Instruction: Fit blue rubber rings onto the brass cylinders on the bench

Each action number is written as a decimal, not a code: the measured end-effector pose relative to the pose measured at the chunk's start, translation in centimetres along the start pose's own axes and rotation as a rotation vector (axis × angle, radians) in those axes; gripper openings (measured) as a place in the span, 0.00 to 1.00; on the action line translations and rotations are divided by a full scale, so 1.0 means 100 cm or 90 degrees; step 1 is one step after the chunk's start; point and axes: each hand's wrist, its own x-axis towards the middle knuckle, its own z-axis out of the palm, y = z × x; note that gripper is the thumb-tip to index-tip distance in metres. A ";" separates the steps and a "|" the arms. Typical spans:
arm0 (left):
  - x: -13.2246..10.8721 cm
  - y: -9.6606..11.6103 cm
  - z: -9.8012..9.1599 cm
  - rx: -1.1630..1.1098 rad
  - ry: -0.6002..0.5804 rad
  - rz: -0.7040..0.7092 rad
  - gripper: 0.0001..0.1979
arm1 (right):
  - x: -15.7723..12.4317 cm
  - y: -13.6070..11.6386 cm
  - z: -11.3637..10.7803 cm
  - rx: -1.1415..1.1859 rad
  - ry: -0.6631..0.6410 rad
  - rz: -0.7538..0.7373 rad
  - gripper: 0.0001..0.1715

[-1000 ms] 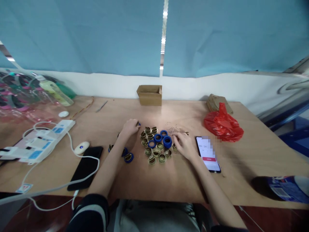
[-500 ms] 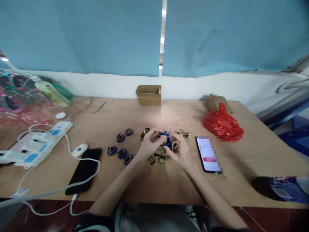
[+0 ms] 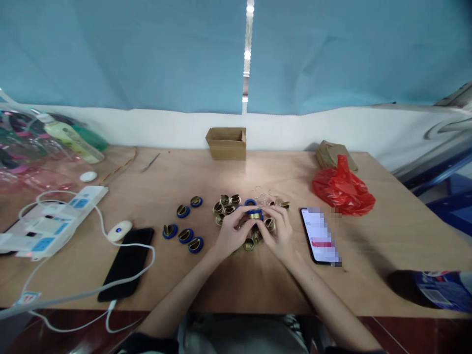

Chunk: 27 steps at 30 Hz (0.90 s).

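Observation:
Just above the table, a round brass-coloured metal piece with a blue ring [image 3: 254,215] is pinched between both my hands. My left hand [image 3: 231,232] grips its left side with thumb and fingers. From the other side, my right hand [image 3: 279,230] presses thumb and fingertips against it. The blue ring sits around the upper part of the brass piece. Beneath and around my hands lie several loose brass pieces [image 3: 249,244], some partly hidden. A separate blue ring [image 3: 250,202] rests just behind my fingers. To the left, several brass pieces with blue rings [image 3: 185,236] lie spread out.
A small cardboard box [image 3: 227,150] stands at the back. Right of my hands are a lit phone [image 3: 320,236], a red plastic bag [image 3: 342,189] and a bottle [image 3: 435,290]. A power strip [image 3: 62,221], a black phone [image 3: 127,265] and white cables occupy the left.
My hands have drawn together and tilted, bringing the brass piece and blue ring into one clear stack between the fingertips. More loose pieces show behind my left hand.

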 end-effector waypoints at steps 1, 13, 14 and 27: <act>-0.001 -0.001 0.001 0.011 0.006 0.004 0.12 | -0.001 -0.001 0.001 -0.006 0.015 -0.006 0.25; -0.004 -0.006 0.000 0.089 0.010 0.018 0.13 | -0.003 -0.008 0.006 -0.014 0.040 0.010 0.19; -0.004 -0.006 -0.001 0.099 0.003 0.021 0.13 | -0.002 -0.006 0.007 -0.012 0.031 0.014 0.18; -0.003 -0.012 -0.007 0.242 -0.033 0.088 0.16 | 0.001 0.002 0.004 0.045 -0.096 0.057 0.11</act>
